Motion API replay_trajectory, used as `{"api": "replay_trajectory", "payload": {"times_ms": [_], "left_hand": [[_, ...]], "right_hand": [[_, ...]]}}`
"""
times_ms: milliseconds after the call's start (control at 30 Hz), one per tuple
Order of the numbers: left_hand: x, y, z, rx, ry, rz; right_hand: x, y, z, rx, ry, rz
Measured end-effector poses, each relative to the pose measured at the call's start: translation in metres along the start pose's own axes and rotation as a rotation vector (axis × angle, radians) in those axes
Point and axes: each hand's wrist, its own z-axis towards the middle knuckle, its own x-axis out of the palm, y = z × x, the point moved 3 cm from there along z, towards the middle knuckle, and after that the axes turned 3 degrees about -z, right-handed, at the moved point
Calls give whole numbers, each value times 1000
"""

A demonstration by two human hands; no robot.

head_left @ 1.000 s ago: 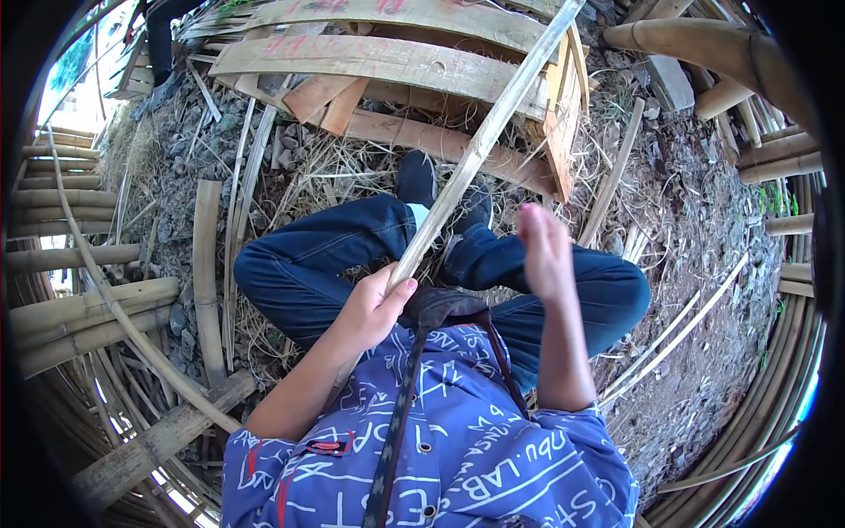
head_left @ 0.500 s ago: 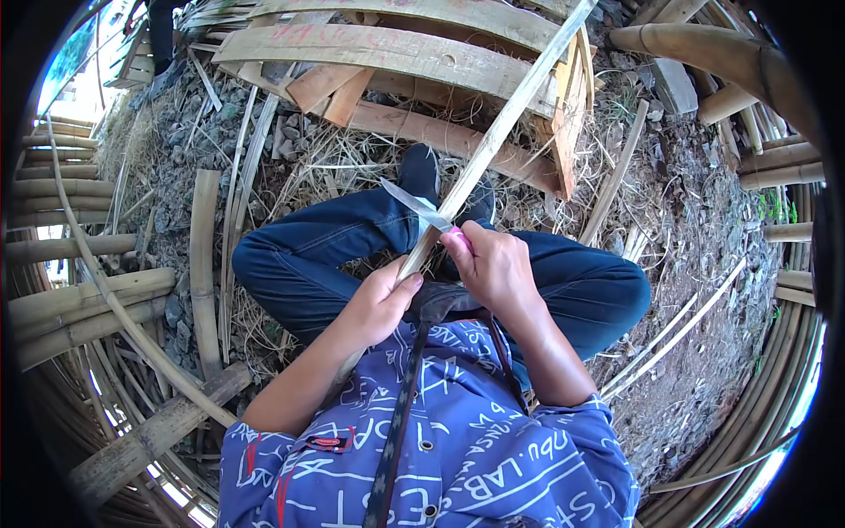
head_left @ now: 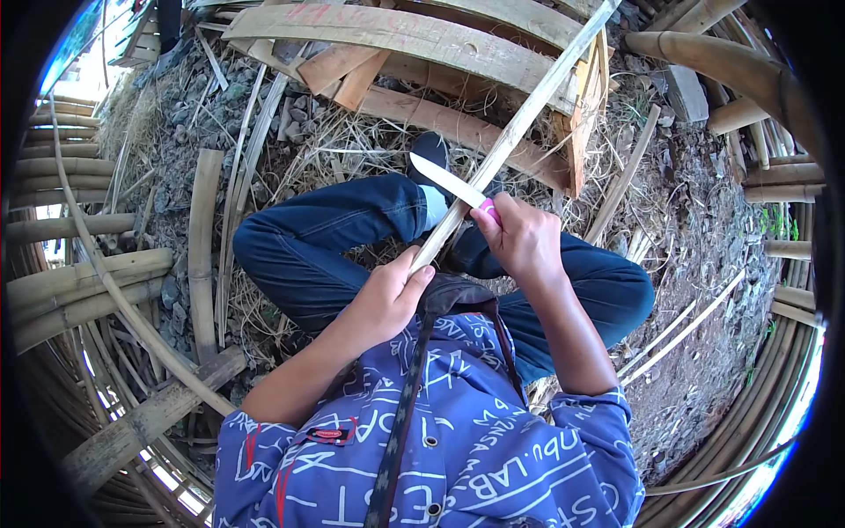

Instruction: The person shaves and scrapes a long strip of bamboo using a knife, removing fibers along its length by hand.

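Observation:
A long pale bamboo strip slants from my lap up to the top right. Near its lower end my left hand is closed around it, thumb on top. My right hand grips the pink handle of a knife. The knife's bright blade lies across the strip, beyond my left hand, its tip pointing to the upper left. My crossed legs in jeans are beneath the strip.
Curved wooden boards lie ahead of my feet. A short bamboo piece lies at the left, with stacked bamboo poles beyond. At the upper right are a grey block and a thick bamboo pole. Shavings litter the ground.
My right hand has come down from its raised position beside the strip, bringing the knife across it, and then moved farther up along the strip. My left hand has shifted slightly right, still gripping.

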Motion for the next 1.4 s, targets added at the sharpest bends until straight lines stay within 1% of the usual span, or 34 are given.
{"api": "replay_trajectory", "payload": {"times_ms": [33, 133, 167, 233, 467, 533, 600, 633, 700, 733, 800, 867, 933, 1000, 1033, 1067, 1100, 1133, 1200, 1233, 1300, 1400], "left_hand": [[0, 1, 0, 1, 1, 0], [2, 4, -2, 36, 0, 32], [2, 4, -2, 36, -6, 20], [2, 3, -1, 40, -12, 4], [2, 2, -2, 15, -8, 8], [2, 5, -4, 10, -1, 7], [1, 10, -15, 27, -22, -1], [-2, 14, -15, 38, -9, 30], [-3, 14, -12, 17, -4, -4], [-1, 13, -9, -1, 8, -42], [2, 7, -3, 17, 2, -64], [1, 8, -1, -51, 27, -103], [-1, 8, 1, -67, 31, -137], [0, 10, 2, -216, 110, -329], [-2, 8, 3, -217, 112, -325], [-2, 8, 3, -297, 160, -396], [-3, 8, 3, -376, 207, -468], [-7, 11, 4, -377, 209, -467], [-8, 21, 3, -464, 336, -500], [-8, 21, 1, -464, 334, -503], [-7, 23, -3, -528, 320, -634], [-9, 21, -2, -530, 358, -617]], "right_hand": [[0, -3, 1, 5, -18, -16], [-6, -22, 17, 107, -57, -66], [-7, -26, 18, 107, -60, -66], [-6, -32, 21, 39, -39, -89], [-1, -40, 26, 38, -76, -128], [0, -76, 30, 405, -25, -242], [-27, -113, 39, 439, -186, -263], [-32, -109, 43, 438, -196, -257], [-45, -94, 34, 308, -189, -168], [-46, -88, 30, 361, -141, -94], [-45, -74, 21, 382, -119, 11], [-30, -71, 8, 399, -153, 135], [-24, -55, -1, 437, -198, 478], [-11, -48, -15, 473, -160, 642], [-5, -41, -21, 513, -150, 743], [1, -33, -27, 552, -139, 843], [4, -24, -31, 525, -130, 859], [7, -16, -35, 497, -120, 875], [11, -2, -41, 478, -61, 923], [12, 4, -42, 466, -21, 903], [13, 10, -43, 439, 46, 834], [7, 19, -38, 392, 96, 748]]}}
